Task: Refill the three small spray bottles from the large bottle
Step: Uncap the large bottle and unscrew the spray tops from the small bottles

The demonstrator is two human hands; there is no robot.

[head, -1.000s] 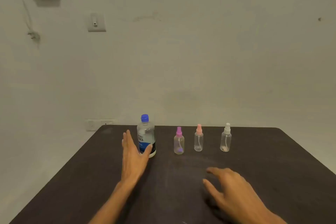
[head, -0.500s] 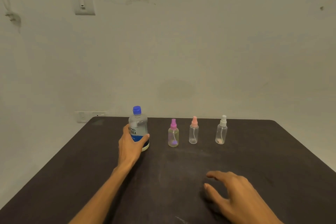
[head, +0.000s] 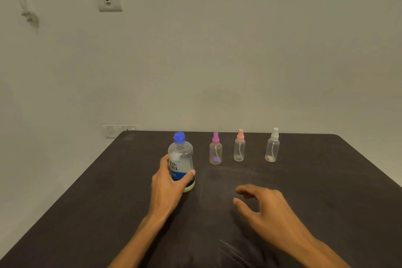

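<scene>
Our left hand is wrapped around the lower body of the large bottle, which stands upright on the dark table with its blue cap on. Our right hand hovers over the table, fingers loosely curled, holding nothing. Purple-top spray bottle, pink-top spray bottle and white-top spray bottle stand in a row to the large bottle's right, all capped.
</scene>
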